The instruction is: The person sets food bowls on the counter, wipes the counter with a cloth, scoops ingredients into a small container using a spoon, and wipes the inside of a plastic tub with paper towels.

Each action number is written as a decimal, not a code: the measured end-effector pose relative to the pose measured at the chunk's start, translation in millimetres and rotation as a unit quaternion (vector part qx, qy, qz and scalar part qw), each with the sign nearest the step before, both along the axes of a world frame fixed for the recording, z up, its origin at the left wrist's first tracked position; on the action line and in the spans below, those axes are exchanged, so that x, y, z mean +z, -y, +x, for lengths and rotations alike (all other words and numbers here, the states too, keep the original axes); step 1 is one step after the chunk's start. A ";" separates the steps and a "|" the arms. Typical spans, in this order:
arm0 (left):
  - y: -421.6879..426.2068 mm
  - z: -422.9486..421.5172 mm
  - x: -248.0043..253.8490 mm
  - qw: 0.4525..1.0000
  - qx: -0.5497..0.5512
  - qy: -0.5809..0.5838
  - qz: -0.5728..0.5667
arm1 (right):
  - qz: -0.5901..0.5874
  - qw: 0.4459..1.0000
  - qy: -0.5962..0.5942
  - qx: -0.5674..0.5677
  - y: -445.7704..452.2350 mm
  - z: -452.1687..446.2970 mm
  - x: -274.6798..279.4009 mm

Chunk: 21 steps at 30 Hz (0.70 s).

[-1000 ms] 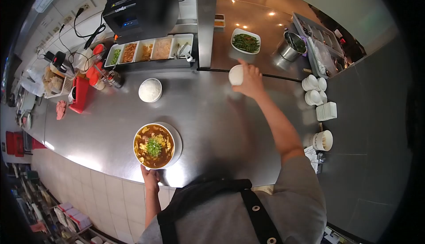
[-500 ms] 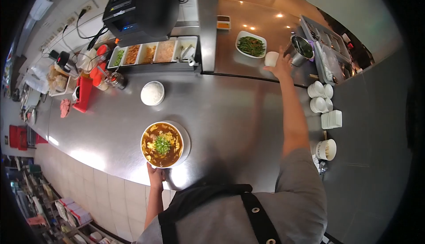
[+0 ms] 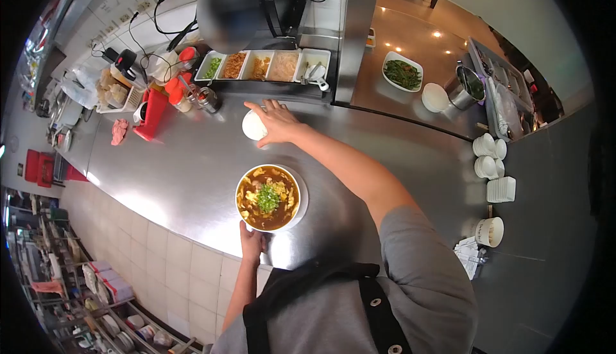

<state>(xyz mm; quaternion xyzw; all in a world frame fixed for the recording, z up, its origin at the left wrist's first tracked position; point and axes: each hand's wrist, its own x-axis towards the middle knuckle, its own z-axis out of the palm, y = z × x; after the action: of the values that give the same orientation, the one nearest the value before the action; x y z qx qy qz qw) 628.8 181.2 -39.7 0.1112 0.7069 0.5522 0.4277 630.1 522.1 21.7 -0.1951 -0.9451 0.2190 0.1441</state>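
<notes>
A white bowl of brown soup (image 3: 267, 198) with egg pieces and chopped green onion stands on a white plate (image 3: 303, 195) on the steel counter. My left hand (image 3: 252, 243) is closed on the near edge of the soup bowl, thumb at the rim; the other fingers are partly hidden. Beyond the soup, my right hand (image 3: 279, 123) reaches across from the right and wraps round a small bowl of white rice (image 3: 253, 126), with its thumb on the near side and fingers over the far side. The hand covers the bowl's right part.
Topping containers (image 3: 260, 65) line the back under a black machine (image 3: 276, 1). On the pass ledge are a dish of green vegetables (image 3: 402, 71), a white bowl (image 3: 436, 98) and a metal pot (image 3: 465, 89). Stacked white dishes (image 3: 489, 156) stand at right, jars (image 3: 206, 99) at left.
My right hand has left the white bowl on the ledge and swung left to the rice bowl. My left hand stays at the soup bowl. The view has shifted to the left.
</notes>
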 end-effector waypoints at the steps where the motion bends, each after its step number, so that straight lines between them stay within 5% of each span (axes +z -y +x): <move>1: -0.4 -0.2 1.3 1.000 -0.002 0.001 -0.002 | -0.012 1.000 0.025 0.003 -2.5 -9.1 -4.7; 6: 0.3 -2.0 4.1 1.000 0.009 0.010 -0.011 | -0.030 0.998 0.050 0.000 -5.7 -18.8 -17.9; 13: 1.0 -3.9 3.3 1.000 -0.020 0.010 -0.005 | -0.054 0.995 -0.040 -0.077 14.2 81.1 -18.1; 21: 2.3 -1.7 -4.8 1.000 0.005 0.006 0.009 | -0.002 0.925 -0.041 -0.378 -13.9 265.2 -1.2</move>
<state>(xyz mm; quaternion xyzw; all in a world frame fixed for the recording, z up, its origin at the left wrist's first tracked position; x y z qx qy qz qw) 627.1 178.9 -44.5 0.1085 0.6994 0.5616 0.4286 895.3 536.0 20.5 -0.5288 -0.7942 0.1580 0.2542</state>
